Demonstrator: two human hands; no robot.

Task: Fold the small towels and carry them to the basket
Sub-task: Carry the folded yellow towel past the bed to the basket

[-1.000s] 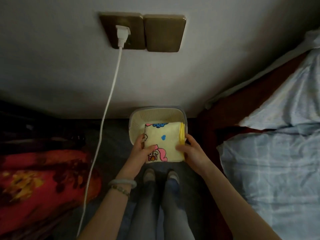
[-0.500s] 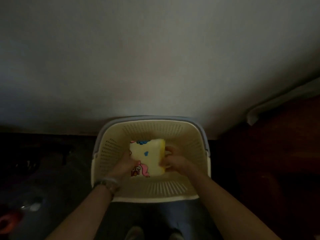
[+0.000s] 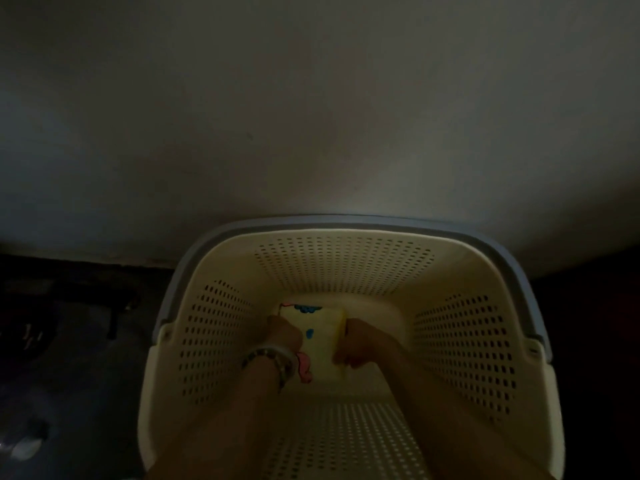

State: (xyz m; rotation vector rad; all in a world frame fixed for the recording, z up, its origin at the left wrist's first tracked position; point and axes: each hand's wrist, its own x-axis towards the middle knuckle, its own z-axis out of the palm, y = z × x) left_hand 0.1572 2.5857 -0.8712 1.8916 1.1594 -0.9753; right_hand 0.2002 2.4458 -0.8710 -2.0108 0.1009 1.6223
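A cream perforated basket (image 3: 343, 268) with a pale blue rim stands on the floor against the wall. Deep inside it, at the bottom, is a folded yellow towel (image 3: 320, 336) with blue and pink cartoon prints. My left hand (image 3: 284, 336), with bracelets at the wrist, grips the towel's left edge. My right hand (image 3: 358, 344) grips its right edge. Both forearms reach down into the basket and hide the towel's near part.
A plain grey wall (image 3: 311, 116) rises right behind the basket. Dark floor (image 3: 79, 358) lies to the left with dim, unclear objects on it. The right side is in deep shadow.
My head has come much closer to the basket, which now fills the lower view. Both hands have lowered the folded towel from above the rim down to the basket's bottom.
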